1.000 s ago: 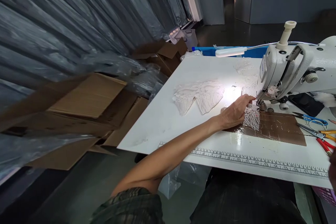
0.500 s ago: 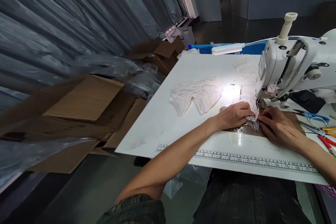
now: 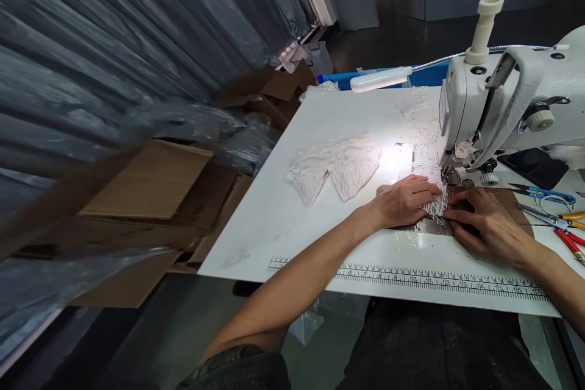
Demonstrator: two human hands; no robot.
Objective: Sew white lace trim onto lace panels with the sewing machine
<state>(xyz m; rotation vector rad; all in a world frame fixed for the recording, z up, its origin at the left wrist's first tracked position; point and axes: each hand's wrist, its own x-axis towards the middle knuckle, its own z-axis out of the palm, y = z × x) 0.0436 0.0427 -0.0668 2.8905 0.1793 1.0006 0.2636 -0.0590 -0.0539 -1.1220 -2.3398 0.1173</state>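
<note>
**Both hands on the lace now, right one's joined in**

Watching this through the head cam from my end. A second ago the left hand [image 3: 406, 198] was alone on the white openwork lace strip [image 3: 426, 152], with the right hand [image 3: 487, 222] away from it. Now both are there. Compared with half a second ago, the left fingers lie flatter across the lace, and the view has shifted a touch, so the white sewing machine [image 3: 466, 103] sits a bit further left for me.

Left hand: palm down, fingers stretched out, resting on the lace rather than clenched. Right hand: fingers half curled, thumb and index up at the lace's near right edge. I honestly can't tell if they're pinching it.

The lace runs from the far side of the table [image 3: 256, 213] to the machine's needle area, its near end bunched between the hands. It's netty and full of holes. Underneath that end is a shiny brown rectangular sheet [image 3: 514, 207], creased and looking plastic-coated.

Off to the left, a cream ruffled lace piece [image 3: 315, 167] lies with two ribbed, scalloped lobes, same spot on the table as before. The tabletop is smooth and white, with black ruler markings [image 3: 411, 279] along the near edge. Blue-handled scissors [image 3: 553, 194] lie near the right hand.
</note>
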